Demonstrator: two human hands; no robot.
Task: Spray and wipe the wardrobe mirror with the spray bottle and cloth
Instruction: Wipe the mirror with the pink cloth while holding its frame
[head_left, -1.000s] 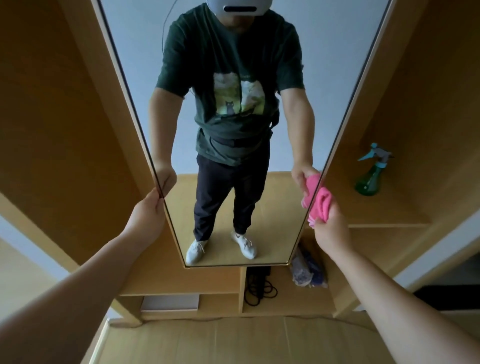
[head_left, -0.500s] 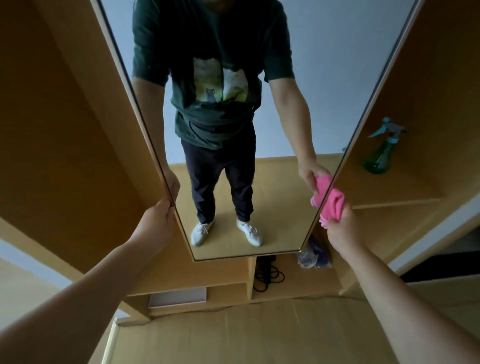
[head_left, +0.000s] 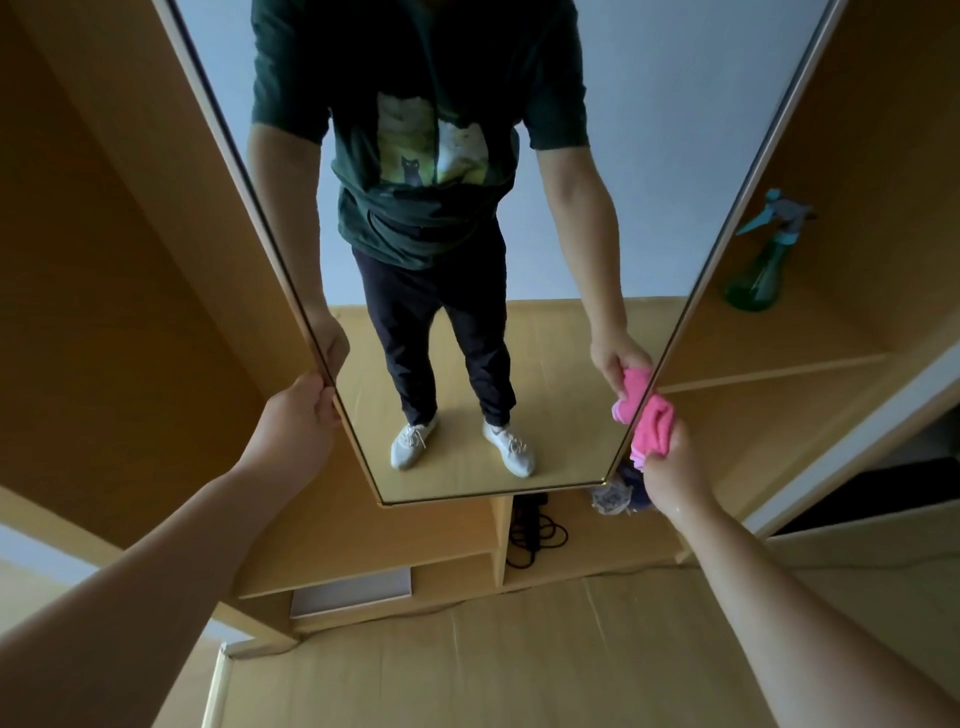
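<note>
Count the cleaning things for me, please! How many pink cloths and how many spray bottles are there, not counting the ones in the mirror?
Pink cloths: 1, the pink cloth gripped by the right hand at the mirror's right edge
Spray bottles: 1, the green spray bottle standing on the wardrobe shelf
Total: 2
</note>
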